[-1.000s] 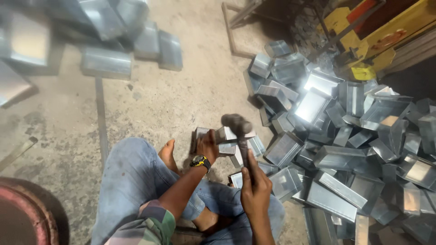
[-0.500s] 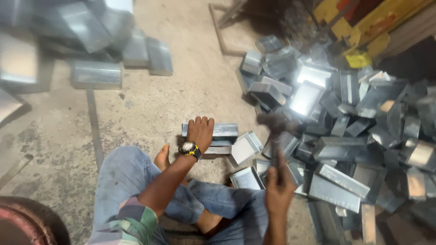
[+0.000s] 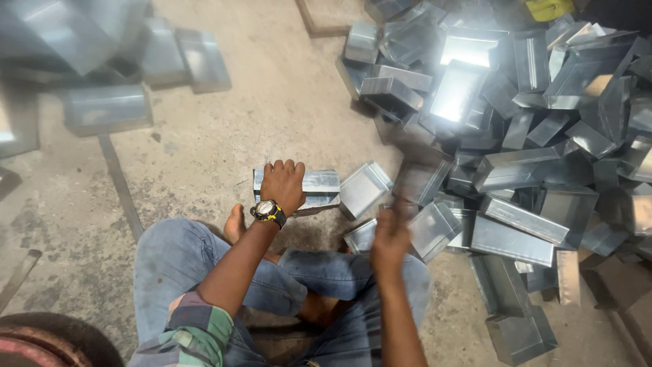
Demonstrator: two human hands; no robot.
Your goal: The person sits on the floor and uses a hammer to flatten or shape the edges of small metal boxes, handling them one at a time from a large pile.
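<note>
I am looking down at a person sitting on the concrete floor [image 3: 224, 143], whose left hand [image 3: 284, 182] is pressing flat, fingers spread, on top of a folded sheet-metal box [image 3: 316, 185] lying on the floor just ahead of a bare foot [image 3: 235, 224]; this hand is not wrapping the piece, only resting on its upper face and covering its middle, so the box is sitting directly under the palm with its right end sticking out beside a second, open-faced metal box [image 3: 365, 187]. The right hand [image 3: 390, 238] is blurring in motion near the knee in blue jeans [image 3: 339, 272]; I am judging its grip to be closed around something, but I cannot tell what, since the smear is hiding it. As I am reading it, the chief risk is coming from that fast-moving hand: the pinning fingers are lying close to where it is travelling, and a stray blow could land on them or on the wristwatch [image 3: 267, 211]. A second risk is the box sliding or tipping under a palm that is only pressing down, because the thin sheet edges are sharp and the foot is lying just beside it. The heap of metal boxes [image 3: 530, 136] at the right is crowding the working spot, and a shifting piece could be knocking the held box askew
</note>
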